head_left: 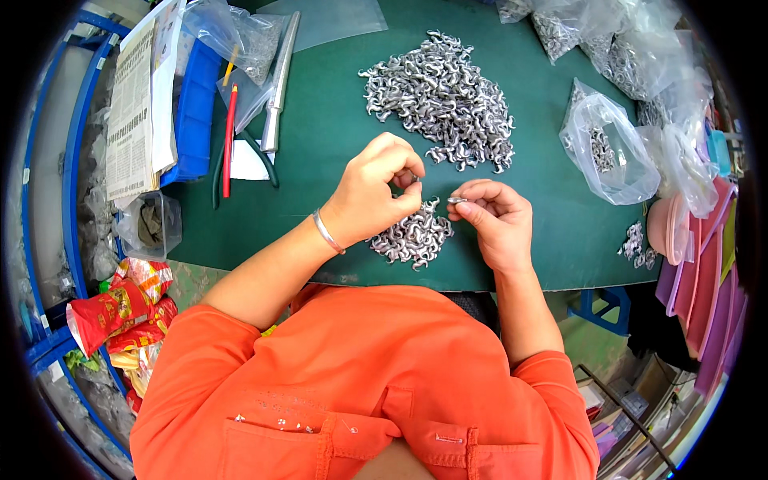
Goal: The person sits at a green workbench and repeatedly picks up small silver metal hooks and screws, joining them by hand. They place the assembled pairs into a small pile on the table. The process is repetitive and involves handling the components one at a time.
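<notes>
My right hand [502, 222] pinches a small curved metal piece [456, 200] between thumb and forefinger. To its left, my left hand [370, 188], with a silver bangle on the wrist, is closed in a pinch; what sits between its fingertips is mostly hidden. Below both hands lies a small pile of curved silvery metal pieces [414, 238], close to the table's near edge. A much larger heap of the same kind of pieces [440, 92] spreads farther back, apart from the hands.
On the green table [320, 88], a red pencil [230, 140], green-handled pliers [217, 180] and a blue bin [195, 116] lie left. An opened plastic bag of pieces [620, 180] stands right, with several filled bags [632, 60] behind. Loose pieces [636, 246] lie near the right edge.
</notes>
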Demonstrator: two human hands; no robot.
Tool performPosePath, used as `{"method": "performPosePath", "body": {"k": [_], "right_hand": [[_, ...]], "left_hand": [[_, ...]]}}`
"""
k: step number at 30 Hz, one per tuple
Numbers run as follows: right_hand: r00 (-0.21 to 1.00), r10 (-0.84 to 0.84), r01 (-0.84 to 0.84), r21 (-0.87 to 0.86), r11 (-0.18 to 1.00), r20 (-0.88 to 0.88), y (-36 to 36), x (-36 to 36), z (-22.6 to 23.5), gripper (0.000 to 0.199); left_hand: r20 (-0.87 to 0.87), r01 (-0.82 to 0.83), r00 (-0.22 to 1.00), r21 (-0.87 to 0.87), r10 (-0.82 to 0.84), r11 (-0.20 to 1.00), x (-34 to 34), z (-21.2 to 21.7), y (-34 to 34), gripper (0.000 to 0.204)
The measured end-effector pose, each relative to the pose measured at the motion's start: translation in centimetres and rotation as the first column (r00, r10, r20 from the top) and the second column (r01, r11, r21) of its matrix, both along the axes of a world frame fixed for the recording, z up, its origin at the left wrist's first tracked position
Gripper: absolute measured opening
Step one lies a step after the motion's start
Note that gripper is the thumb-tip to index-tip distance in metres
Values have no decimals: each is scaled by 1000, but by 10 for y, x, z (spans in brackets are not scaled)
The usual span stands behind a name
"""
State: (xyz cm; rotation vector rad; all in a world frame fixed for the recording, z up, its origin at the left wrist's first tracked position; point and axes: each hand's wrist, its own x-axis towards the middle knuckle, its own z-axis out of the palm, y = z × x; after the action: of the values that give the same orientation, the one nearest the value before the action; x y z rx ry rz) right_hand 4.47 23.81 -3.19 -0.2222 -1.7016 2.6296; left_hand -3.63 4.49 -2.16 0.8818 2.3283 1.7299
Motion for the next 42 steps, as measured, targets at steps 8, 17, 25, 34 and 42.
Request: {"method": "performPosePath", "body": {"k": [8, 17, 25, 34, 42], "right_hand": [[994, -50, 59, 93, 994, -96, -6, 2, 9, 13], [974, -19, 86, 291, 953, -225, -11, 7, 7, 13], [944, 166, 32, 580, 814, -285, -14, 6, 10, 10], [924, 230, 128, 815, 565, -305, -2, -4, 14, 11], [901, 253, 332, 935, 123, -353, -5, -56, 5, 10]], "left_hand": [[455, -20, 883, 278, -113, 960, 12, -4, -4, 15], [421, -63, 895, 440, -144, 896, 24, -5, -5, 24], [134, 5, 990, 242, -39, 970, 24, -4, -9, 26], [-181, 269, 940, -138, -291, 953, 16, 18, -30, 15], [-321, -14, 945, -217, -57, 976, -14, -4, 8, 18]]}}
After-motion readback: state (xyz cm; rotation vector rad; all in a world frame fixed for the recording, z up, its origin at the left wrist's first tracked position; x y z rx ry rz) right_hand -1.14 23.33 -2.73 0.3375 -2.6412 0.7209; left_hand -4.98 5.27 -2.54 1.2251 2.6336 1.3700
